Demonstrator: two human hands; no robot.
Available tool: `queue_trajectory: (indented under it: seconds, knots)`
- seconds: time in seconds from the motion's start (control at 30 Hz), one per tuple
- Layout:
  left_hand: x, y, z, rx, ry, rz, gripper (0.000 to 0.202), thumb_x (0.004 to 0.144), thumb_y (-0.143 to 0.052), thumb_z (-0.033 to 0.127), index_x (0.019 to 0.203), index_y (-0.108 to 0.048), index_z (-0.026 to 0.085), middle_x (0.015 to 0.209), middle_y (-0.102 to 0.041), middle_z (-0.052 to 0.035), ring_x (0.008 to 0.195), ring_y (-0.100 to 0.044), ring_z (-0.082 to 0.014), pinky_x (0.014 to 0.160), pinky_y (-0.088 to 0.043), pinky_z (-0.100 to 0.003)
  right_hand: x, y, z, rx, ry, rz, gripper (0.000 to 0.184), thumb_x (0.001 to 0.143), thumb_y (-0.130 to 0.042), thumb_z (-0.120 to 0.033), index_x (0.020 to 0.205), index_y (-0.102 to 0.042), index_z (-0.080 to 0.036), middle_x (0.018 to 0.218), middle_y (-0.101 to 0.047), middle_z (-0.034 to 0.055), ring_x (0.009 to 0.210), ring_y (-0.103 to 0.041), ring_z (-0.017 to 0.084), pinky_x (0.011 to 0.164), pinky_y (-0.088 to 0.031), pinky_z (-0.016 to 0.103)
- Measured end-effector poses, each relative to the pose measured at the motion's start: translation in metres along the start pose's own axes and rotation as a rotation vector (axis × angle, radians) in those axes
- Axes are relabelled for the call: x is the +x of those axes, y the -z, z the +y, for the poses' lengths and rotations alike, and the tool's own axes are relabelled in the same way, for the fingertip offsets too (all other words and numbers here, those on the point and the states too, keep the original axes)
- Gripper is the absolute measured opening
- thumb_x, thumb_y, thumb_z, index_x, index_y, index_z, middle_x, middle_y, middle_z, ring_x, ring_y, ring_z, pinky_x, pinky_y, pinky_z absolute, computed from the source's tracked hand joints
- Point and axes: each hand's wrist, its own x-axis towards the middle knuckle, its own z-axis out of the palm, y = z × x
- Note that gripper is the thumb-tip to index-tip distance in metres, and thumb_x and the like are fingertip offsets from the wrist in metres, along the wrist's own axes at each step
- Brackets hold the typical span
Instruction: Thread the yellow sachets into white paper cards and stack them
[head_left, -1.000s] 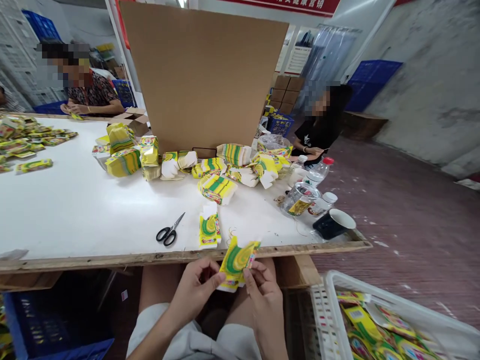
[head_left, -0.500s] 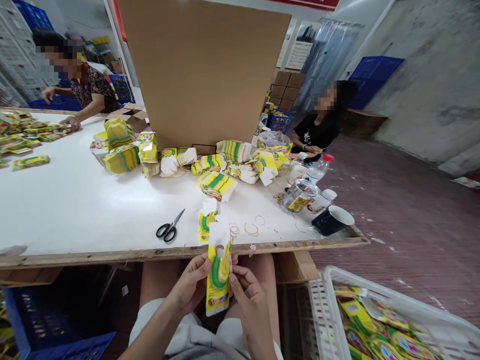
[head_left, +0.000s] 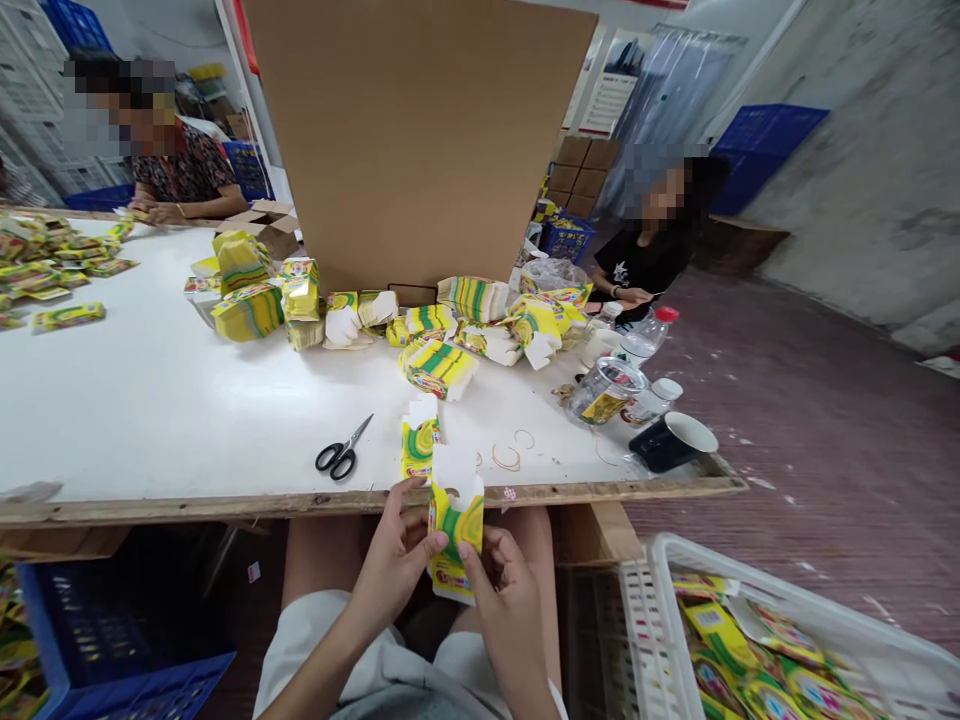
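Over my lap, just below the table edge, both hands pinch one yellow-and-green printed packet [head_left: 456,525] with a white tab at its top. My left hand [head_left: 397,560] grips its left side, thumb on the front. My right hand [head_left: 504,600] holds the lower right side. The packet stands roughly upright. A similar packet [head_left: 419,443] lies on the white table [head_left: 150,400] right in front of my hands, with black scissors [head_left: 343,455] to its left and loose rubber bands [head_left: 510,455] to its right.
Bundles of packets [head_left: 439,365] lie before a tall cardboard sheet [head_left: 412,140]. A jar [head_left: 604,390], bottles and a dark cup [head_left: 673,440] stand at the table's right end. A white crate [head_left: 750,640] of packets sits at my right, a blue crate [head_left: 112,640] under the table. Two other people sit nearby.
A second ago the packet lay sideways, spread between my hands; they turned it upright and now hold it slightly higher and further right.
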Motion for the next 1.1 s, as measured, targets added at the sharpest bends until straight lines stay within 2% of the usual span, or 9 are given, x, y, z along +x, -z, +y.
queue_trajectory:
  seconds: [0.07, 0.17, 0.3, 0.43, 0.63, 0.77, 0.83, 0.97, 1.1]
  knots:
    - [-0.004, 0.002, 0.005, 0.087, -0.020, -0.070, 0.076, 0.084, -0.070, 0.032, 0.145, -0.026, 0.023, 0.102, -0.074, -0.0091, 0.089, -0.070, -0.0211, 0.084, -0.052, -0.033, 0.002, 0.006, -0.002, 0.026, 0.035, -0.040, 0.047, 0.084, -0.068, -0.041, 0.125, -0.053, -0.022, 0.106, -0.070, 0.0090, 0.088, -0.068, 0.023, 0.077, -0.056, 0.033]
    - [-0.007, 0.005, 0.014, 0.181, -0.010, -0.170, 0.066, 0.086, -0.067, 0.032, 0.142, -0.034, 0.022, 0.104, -0.071, -0.0104, 0.093, -0.067, -0.0224, 0.084, -0.050, -0.034, 0.005, 0.016, -0.005, 0.054, 0.081, -0.129, 0.058, 0.088, -0.064, -0.038, 0.139, -0.041, -0.026, 0.119, -0.066, 0.0099, 0.101, -0.065, 0.023, 0.086, -0.054, 0.033]
    - [-0.011, 0.003, 0.019, 0.055, 0.092, -0.283, 0.052, 0.080, -0.075, 0.031, 0.124, -0.049, 0.023, 0.096, -0.069, -0.0062, 0.086, -0.066, -0.0206, 0.076, -0.050, -0.030, 0.008, 0.029, -0.014, 0.054, 0.040, -0.212, 0.040, 0.090, -0.062, -0.041, 0.126, -0.052, -0.026, 0.096, -0.069, 0.0049, 0.084, -0.065, 0.020, 0.075, -0.053, 0.029]
    - [-0.015, 0.000, 0.017, -0.030, 0.163, -0.366, 0.042, 0.076, -0.078, 0.029, 0.107, -0.050, 0.022, 0.088, -0.068, -0.0027, 0.075, -0.065, -0.0156, 0.067, -0.047, -0.024, 0.012, 0.037, -0.025, 0.014, 0.062, -0.229, 0.021, 0.089, -0.061, -0.043, 0.094, -0.062, -0.022, 0.077, -0.062, 0.0009, 0.066, -0.057, 0.016, 0.059, -0.047, 0.023]
    - [-0.016, 0.001, 0.012, 0.022, 0.187, -0.352, 0.087, 0.077, -0.078, 0.033, 0.145, -0.023, 0.028, 0.101, -0.070, -0.0089, 0.080, -0.068, -0.0197, 0.068, -0.049, -0.027, 0.014, 0.035, -0.019, -0.023, 0.210, -0.093, 0.016, 0.087, -0.065, -0.037, 0.089, -0.066, -0.022, 0.085, -0.067, 0.0044, 0.078, -0.064, 0.018, 0.069, -0.053, 0.026]
    - [-0.012, 0.002, 0.011, 0.134, 0.131, -0.309, 0.067, 0.078, -0.075, 0.034, 0.137, -0.046, 0.022, 0.107, -0.070, -0.0119, 0.084, -0.069, -0.0227, 0.072, -0.053, -0.030, 0.014, 0.040, -0.017, -0.014, 0.228, 0.077, 0.026, 0.087, -0.065, -0.040, 0.108, -0.065, -0.023, 0.101, -0.071, 0.0088, 0.095, -0.068, 0.023, 0.080, -0.055, 0.033]
    - [-0.010, 0.002, 0.010, 0.254, 0.060, -0.235, 0.058, 0.079, -0.073, 0.032, 0.133, -0.054, 0.021, 0.112, -0.070, -0.0124, 0.086, -0.070, -0.0231, 0.073, -0.054, -0.029, 0.016, 0.045, -0.020, -0.028, 0.206, 0.057, 0.031, 0.088, -0.062, -0.045, 0.108, -0.069, -0.022, 0.103, -0.072, 0.0103, 0.097, -0.067, 0.025, 0.084, -0.054, 0.036]
    - [-0.010, -0.001, 0.011, 0.347, -0.030, -0.205, 0.045, 0.085, -0.066, 0.028, 0.129, -0.060, 0.022, 0.125, -0.065, -0.0134, 0.100, -0.068, -0.0261, 0.078, -0.055, -0.028, 0.018, 0.047, -0.023, -0.089, 0.052, -0.164, 0.040, 0.084, -0.067, -0.044, 0.116, -0.068, -0.020, 0.071, -0.065, 0.0012, 0.064, -0.060, 0.017, 0.062, -0.051, 0.028]
    - [-0.014, -0.003, 0.016, 0.277, -0.001, -0.259, 0.049, 0.087, -0.064, 0.026, 0.135, -0.054, 0.023, 0.128, -0.064, -0.0136, 0.108, -0.065, -0.0269, 0.086, -0.054, -0.032, 0.018, 0.038, -0.016, -0.169, 0.054, -0.150, 0.042, 0.081, -0.068, -0.040, 0.117, -0.061, -0.019, 0.054, -0.042, -0.0096, 0.048, -0.039, 0.011, 0.047, -0.034, 0.022]
